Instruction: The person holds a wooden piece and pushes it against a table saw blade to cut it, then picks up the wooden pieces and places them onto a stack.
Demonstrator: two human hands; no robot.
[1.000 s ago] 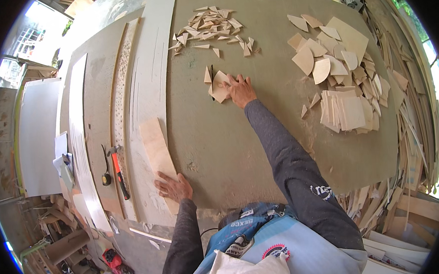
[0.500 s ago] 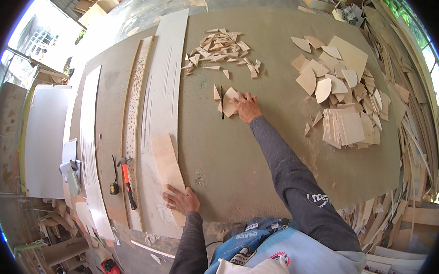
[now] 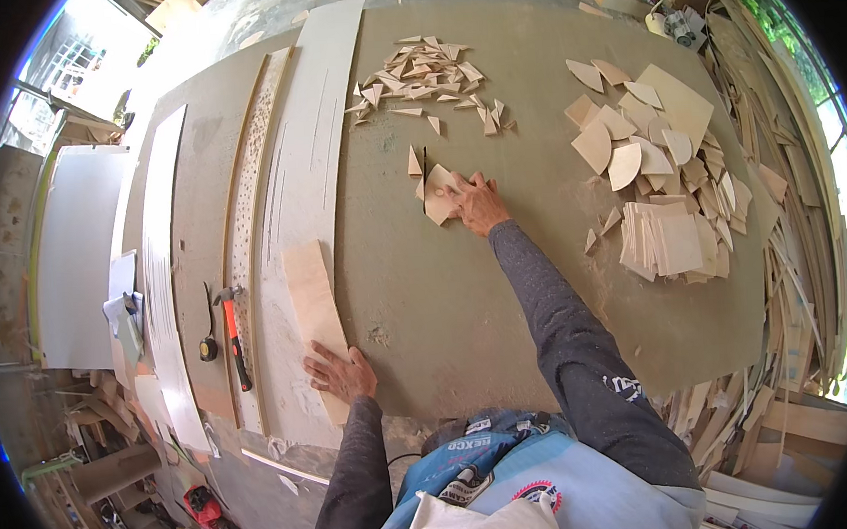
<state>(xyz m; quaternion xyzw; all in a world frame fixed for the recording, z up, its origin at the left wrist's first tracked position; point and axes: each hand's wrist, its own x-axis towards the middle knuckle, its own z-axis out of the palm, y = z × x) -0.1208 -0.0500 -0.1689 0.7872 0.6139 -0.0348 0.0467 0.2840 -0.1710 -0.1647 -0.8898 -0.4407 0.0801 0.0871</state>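
Note:
My right hand (image 3: pixel 478 206) grips a small flat plywood piece (image 3: pixel 439 192) from its right side, fingers pressed onto its face. The piece's left edge lies against a thin black strip (image 3: pixel 425 159) on the brown tabletop; whether that is a blade or a slot I cannot tell. Just left of the strip lies a pointed wood offcut (image 3: pixel 413 162). My left hand (image 3: pixel 341 370) rests flat, fingers spread, on the near part of a long plywood strip (image 3: pixel 309 288). That strip lies over a white board (image 3: pixel 297 194).
Beyond my right hand lies a pile of wood triangles (image 3: pixel 423 71). Rounded and square plywood pieces (image 3: pixel 662 238) are heaped at right. A hammer (image 3: pixel 236 341) and a tape measure (image 3: pixel 208 349) lie at left. Stacked wood scraps (image 3: pixel 784 198) line the right edge.
The whole view has shifted slightly. Relative to the black strip, my right hand and the small plywood piece have slid a little toward me. My left hand stays on the long plywood strip.

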